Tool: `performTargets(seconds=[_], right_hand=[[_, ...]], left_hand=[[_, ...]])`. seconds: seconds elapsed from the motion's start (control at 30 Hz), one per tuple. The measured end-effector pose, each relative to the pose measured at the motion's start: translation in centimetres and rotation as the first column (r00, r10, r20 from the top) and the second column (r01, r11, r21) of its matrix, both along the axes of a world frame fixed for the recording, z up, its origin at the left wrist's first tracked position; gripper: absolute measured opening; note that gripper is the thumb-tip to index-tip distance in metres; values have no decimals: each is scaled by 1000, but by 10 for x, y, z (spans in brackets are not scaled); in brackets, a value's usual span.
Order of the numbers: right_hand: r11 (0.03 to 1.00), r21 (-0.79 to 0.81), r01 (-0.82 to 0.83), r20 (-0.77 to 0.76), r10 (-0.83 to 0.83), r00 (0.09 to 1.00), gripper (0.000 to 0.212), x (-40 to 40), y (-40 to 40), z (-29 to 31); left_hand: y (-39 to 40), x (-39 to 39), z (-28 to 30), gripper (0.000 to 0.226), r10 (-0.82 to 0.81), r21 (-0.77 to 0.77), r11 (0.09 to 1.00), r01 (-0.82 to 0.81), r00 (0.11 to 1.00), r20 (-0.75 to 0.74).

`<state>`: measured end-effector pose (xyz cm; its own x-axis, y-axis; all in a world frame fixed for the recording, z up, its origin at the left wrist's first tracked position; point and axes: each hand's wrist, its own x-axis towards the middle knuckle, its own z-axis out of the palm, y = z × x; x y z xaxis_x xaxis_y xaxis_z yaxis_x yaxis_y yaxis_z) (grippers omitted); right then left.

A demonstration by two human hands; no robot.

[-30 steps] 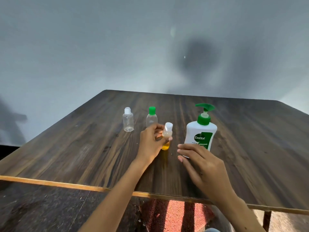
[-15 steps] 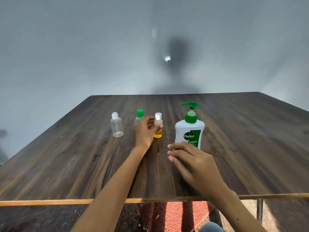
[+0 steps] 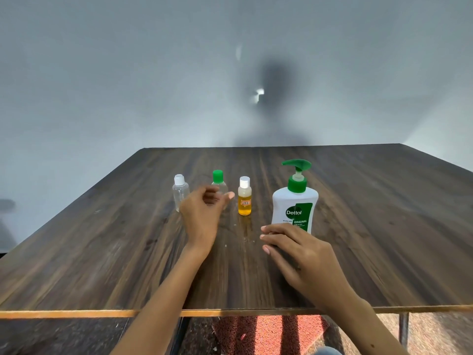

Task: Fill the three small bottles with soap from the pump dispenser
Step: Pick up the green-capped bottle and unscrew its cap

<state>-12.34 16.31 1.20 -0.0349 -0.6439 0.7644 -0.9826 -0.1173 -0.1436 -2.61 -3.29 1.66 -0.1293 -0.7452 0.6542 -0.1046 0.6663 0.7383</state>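
Note:
Three small bottles stand in a row on the wooden table [image 3: 358,226]. The left one [image 3: 180,194] is clear with a white cap. The middle one [image 3: 218,181] is clear with a green cap. The right one [image 3: 244,198], white-capped, holds yellow soap. A white pump dispenser [image 3: 295,202] with a green pump stands to their right. My left hand [image 3: 203,213] hovers in front of the green-capped bottle, fingers loosely curled, holding nothing and partly hiding that bottle. My right hand [image 3: 299,254] rests flat on the table in front of the dispenser's base.
The table's near edge [image 3: 76,313] has a light wooden trim. Below it lie a red mat [image 3: 268,334] and a dark floor. A grey wall rises behind the table.
My left hand has let go of the yellow-filled bottle, which now stands alone, and has drawn back to the left. The right hand stays put.

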Motion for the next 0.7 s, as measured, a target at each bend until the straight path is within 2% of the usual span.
performTargets(seconds=[0.1, 0.2, 0.3, 0.4, 0.53, 0.7], right_hand=[[1000, 5, -6, 5, 6, 1000, 20, 1, -3, -1], [1000, 8, -8, 6, 8, 1000, 18, 4, -5, -1], [1000, 14, 0, -9, 0, 1000, 21, 7, -8, 1], [1000, 11, -1, -23, 1, 1000, 19, 7, -9, 5], [1000, 12, -20, -24, 21, 999, 18, 4, -10, 8], [999, -23, -37, -14, 37, 999, 18, 1, -12, 11]], left_hand=[[-14, 6, 1, 40, 62, -29, 998, -62, 998, 15], [-31, -4, -3, 67, -61, 105, 993, 46, 987, 150], [-44, -15, -8, 79, -188, 217, 967, 131, 946, 263], [-56, -22, -14, 67, -219, 255, 955, 153, 943, 252], [-57, -13, -15, 29, -177, 227, 966, 122, 954, 241], [-20, 25, -4, 23, -275, 296, 933, 205, 937, 216]])
